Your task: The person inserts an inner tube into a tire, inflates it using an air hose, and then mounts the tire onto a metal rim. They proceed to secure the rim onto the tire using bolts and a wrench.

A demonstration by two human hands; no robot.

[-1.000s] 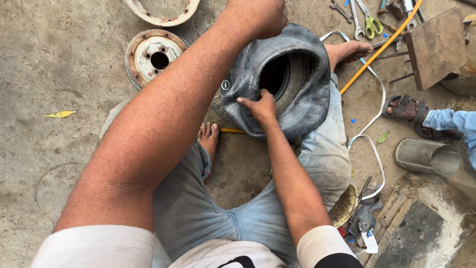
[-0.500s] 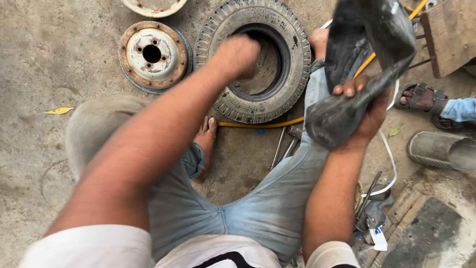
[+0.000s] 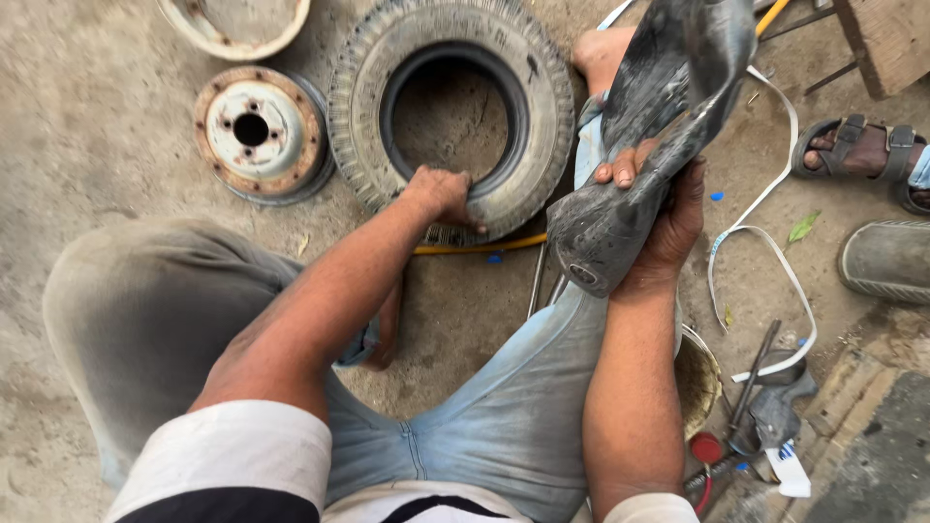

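A small black tyre (image 3: 455, 116) lies flat on the concrete in front of my knees. My left hand (image 3: 444, 196) grips its near rim, fingers curled over the edge. My right hand (image 3: 659, 208) holds a limp, folded grey-black inner tube (image 3: 668, 126) upright above my right leg, fingers wrapped around its lower part. A small round valve hole shows at the tube's lower end. I sit on the ground in light jeans with bare feet.
A rusty white wheel hub (image 3: 254, 131) lies left of the tyre, another rim (image 3: 232, 19) at the top edge. A yellow rod (image 3: 475, 249) runs under the tyre. Another person's sandalled foot (image 3: 857, 155) is at right. Tools (image 3: 756, 407) and a white strap (image 3: 765, 242) lie at lower right.
The inner tube has come out of the tyre and risen to the right in my right hand. My left hand has shifted from the tyre's far side to its near rim.
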